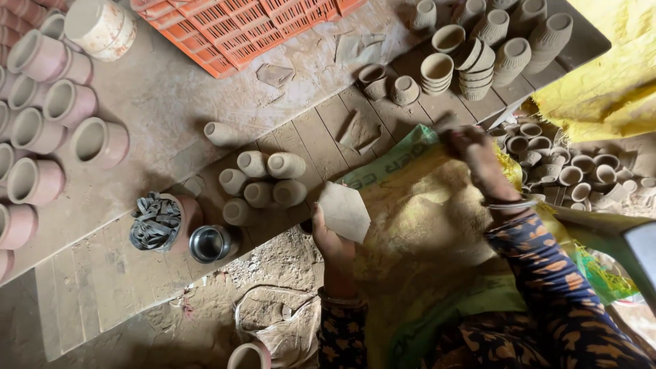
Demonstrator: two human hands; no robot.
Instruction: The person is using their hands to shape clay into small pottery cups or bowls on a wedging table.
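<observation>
While both hands work over the sack, the findings run as follows.

Landmark: yellow-and-green woven sack (pixel 417 225) spread across the person's lap.
Left hand (pixel 335 242): at the sack's left edge, fingers closed on a flat grey piece of card (pixel 345 212), held by its lower edge with the face tilted up.
Right hand (pixel 478 160): at the sack's upper end, blurred; whether the fingers are pinched or loose I cannot tell.
Clay cups (pixel 263 181): a cluster lying on their sides on the wooden board (pixel 321 137), just left of the sack.
Stacked cups (pixel 471 61): beyond the sack's upper end, well apart from the card.
Steel cup (pixel 210 244): left of the sack, beside a pot of dark strips (pixel 157 220).
Advice, as judgement: keep the card gripped low and steady, the sack flat beneath it, and the elbow clear of the lying cups, which look unfired and would dent easily.
</observation>
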